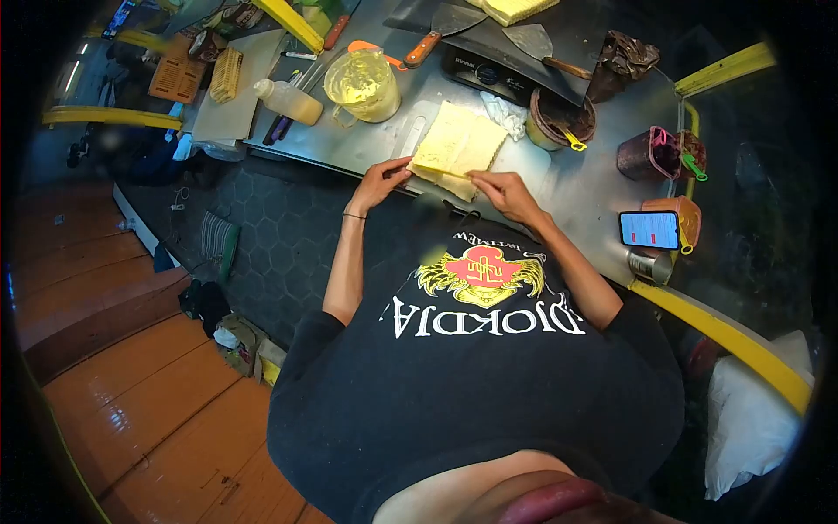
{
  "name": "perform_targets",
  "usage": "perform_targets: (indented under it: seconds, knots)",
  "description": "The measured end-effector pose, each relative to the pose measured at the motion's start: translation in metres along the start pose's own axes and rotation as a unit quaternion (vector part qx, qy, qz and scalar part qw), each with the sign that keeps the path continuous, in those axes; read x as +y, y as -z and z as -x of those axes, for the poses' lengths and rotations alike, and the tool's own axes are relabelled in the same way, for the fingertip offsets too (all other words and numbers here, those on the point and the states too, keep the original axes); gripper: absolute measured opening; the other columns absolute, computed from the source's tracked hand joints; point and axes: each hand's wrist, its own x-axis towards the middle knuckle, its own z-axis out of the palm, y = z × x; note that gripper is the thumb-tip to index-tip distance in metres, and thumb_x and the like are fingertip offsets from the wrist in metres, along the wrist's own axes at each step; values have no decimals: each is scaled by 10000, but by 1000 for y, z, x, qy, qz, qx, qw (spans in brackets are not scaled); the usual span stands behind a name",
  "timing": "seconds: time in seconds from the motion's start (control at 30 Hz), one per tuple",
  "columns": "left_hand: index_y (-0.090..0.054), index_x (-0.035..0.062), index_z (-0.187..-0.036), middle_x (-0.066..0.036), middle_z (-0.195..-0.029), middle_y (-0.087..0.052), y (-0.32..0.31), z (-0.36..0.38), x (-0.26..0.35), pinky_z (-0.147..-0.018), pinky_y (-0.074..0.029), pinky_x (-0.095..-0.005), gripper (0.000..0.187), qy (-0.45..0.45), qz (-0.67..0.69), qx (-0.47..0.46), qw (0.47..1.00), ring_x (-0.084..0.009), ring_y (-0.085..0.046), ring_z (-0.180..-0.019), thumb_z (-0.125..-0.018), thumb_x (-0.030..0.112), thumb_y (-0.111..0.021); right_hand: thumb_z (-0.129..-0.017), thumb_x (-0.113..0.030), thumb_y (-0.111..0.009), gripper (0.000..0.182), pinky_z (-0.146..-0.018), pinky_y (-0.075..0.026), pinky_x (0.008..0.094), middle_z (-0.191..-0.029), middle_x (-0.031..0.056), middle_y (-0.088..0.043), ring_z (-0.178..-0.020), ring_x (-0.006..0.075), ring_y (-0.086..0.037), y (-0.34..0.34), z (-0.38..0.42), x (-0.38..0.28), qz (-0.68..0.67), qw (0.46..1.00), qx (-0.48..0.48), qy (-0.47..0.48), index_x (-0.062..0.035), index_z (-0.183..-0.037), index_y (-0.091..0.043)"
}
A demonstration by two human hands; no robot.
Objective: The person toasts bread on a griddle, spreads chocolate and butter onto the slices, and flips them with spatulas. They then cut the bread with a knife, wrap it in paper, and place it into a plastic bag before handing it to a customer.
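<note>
A slab of pale yellow bread [461, 140] with crimped edges lies on a white cutting board [519, 166] at the counter's front. Its near edge is lifted or folded over, with another bread layer showing beneath. My left hand [384, 185] pinches the near left corner between thumb and fingers. At the near right corner, my right hand [509, 194] has its thumb and fingers closed on the same edge. Beyond the bread, a clear jug [362, 86] holds a yellow spread, and a crumpled white cloth [506, 115] lies to the right.
A black Rinnai stove [489, 70] carries two scrapers, one being an orange-handled scraper [423, 50]. A squeeze bottle [288, 103] stands left. On the right are a brown-stained pot [550, 131], a dark tub [646, 157], a phone [649, 230] and a metal can [650, 265].
</note>
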Motion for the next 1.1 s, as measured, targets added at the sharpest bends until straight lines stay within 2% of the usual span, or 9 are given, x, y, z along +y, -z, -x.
perform_targets:
  seconds: [0.1,0.2,0.33,0.4,0.57,0.7,0.8,0.93,1.1]
  knots:
    - [-614,55,-1294,-34,-950,-682,2,-6,-9,-740,-493,-241,413,0,-1,2,1000,-86,-590,-796,-916,204,-685,-946,-175,-593,245,-776,-531,340,-1007,215,-695,-875,307,-704,0,-5,0,-32,994,105,-7,-27,-1114,-691]
    - [-619,54,-1288,-27,-934,-676,3,-8,-12,-735,-486,-236,409,-5,13,-1,1000,-81,-578,-786,-913,203,-688,-949,-167,-591,239,-777,-530,327,-1003,215,-696,-866,281,-710,-8,5,2,58,997,11,52,-20,-1108,-692]
    - [-626,26,-1267,-5,-904,-655,-1,-7,-18,-721,-471,-222,396,12,21,6,1000,-72,-560,-779,-909,182,-690,-961,-173,-584,258,-773,-519,303,-992,188,-717,-850,201,-695,-8,5,10,-90,986,136,-23,5,-1122,-681]
    - [-624,9,-1263,11,-872,-628,-2,-7,-16,-706,-455,-207,404,2,48,15,999,-59,-525,-757,-901,172,-700,-974,-160,-573,275,-764,-499,289,-996,155,-729,-827,134,-644,-11,8,4,-73,997,5,-34,35,-1147,-660]
    - [-620,-6,-1260,19,-865,-579,-10,-1,-8,-678,-434,-192,437,-10,33,32,999,-53,-462,-723,-875,169,-730,-967,-200,-571,270,-811,-511,303,-1027,176,-714,-887,226,-687,16,-22,24,-115,968,218,-37,-33,-1141,-693]
    - [-622,-14,-1252,14,-888,-563,-14,0,-1,-662,-432,-192,488,-11,-47,70,996,-55,-452,-713,-836,191,-773,-948,-189,-575,265,-816,-523,368,-1050,171,-703,-894,345,-674,15,-22,29,95,986,135,-18,-53,-1140,-696]
    - [-629,-14,-1240,12,-888,-562,-14,-1,0,-660,-436,-197,499,-3,-69,79,994,-56,-454,-713,-820,204,-787,-956,-174,-570,268,-842,-515,332,-1048,179,-710,-921,257,-693,16,-12,14,-28,997,63,-35,-17,-1141,-684]
    - [-645,-10,-1215,7,-878,-578,-13,-1,-4,-659,-443,-218,471,-35,-19,65,997,-65,-464,-707,-820,207,-781,-985,-223,-553,323,-859,-486,283,-1058,141,-722,-945,147,-649,23,-40,37,-83,965,245,-35,46,-1123,-669]
    - [-640,6,-1214,-40,-922,-607,-14,1,6,-682,-467,-243,453,-56,-125,71,988,-113,-531,-744,-833,218,-764,-984,-229,-559,327,-879,-478,278,-1049,125,-722,-958,138,-633,4,-1,14,-126,988,9,-93,43,-1129,-668]
